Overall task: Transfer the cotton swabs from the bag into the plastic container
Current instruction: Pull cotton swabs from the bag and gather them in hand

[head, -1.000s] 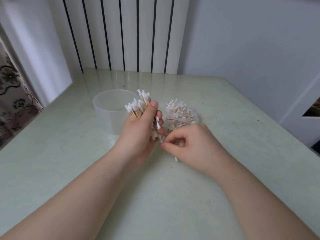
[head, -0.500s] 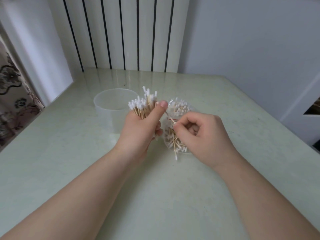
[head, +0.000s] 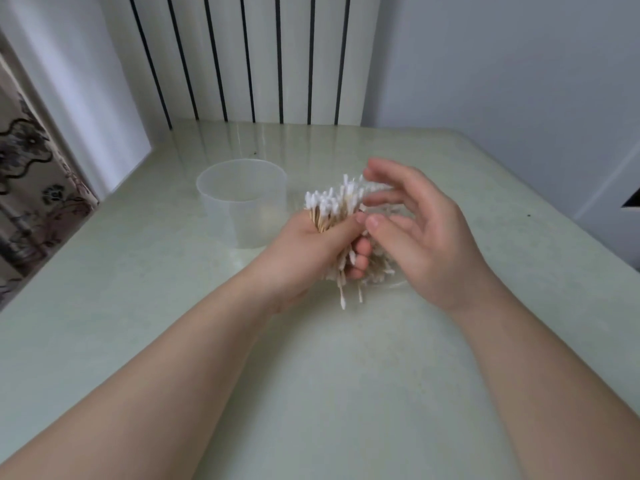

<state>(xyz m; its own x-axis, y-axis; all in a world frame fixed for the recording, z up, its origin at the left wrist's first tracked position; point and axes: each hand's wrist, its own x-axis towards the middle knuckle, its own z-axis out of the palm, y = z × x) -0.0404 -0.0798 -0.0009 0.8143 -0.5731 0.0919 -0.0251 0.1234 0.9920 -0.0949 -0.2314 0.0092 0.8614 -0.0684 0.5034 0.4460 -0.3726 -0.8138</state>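
Observation:
My left hand (head: 311, 251) is shut on a thick bundle of cotton swabs (head: 332, 206) with wooden sticks and white tips, held upright above the table. My right hand (head: 419, 230) is just to its right, fingers spread, its fingertips at the top of the bundle and holding nothing. The clear plastic bag (head: 384, 268) lies on the table under and behind both hands, with several swabs still in it; most of it is hidden. The translucent round plastic container (head: 242, 199) stands open to the left of the bundle, a short gap away.
The pale green table (head: 311, 393) runs to a striped white wall panel (head: 242, 64) at the back. A patterned curtain (head: 31, 188) hangs beyond the table's left edge. A white wall stands past the right edge.
My right hand has opened and risen from a pinch at the bag to the top of the bundle. The bundle in my left hand looks thicker than before.

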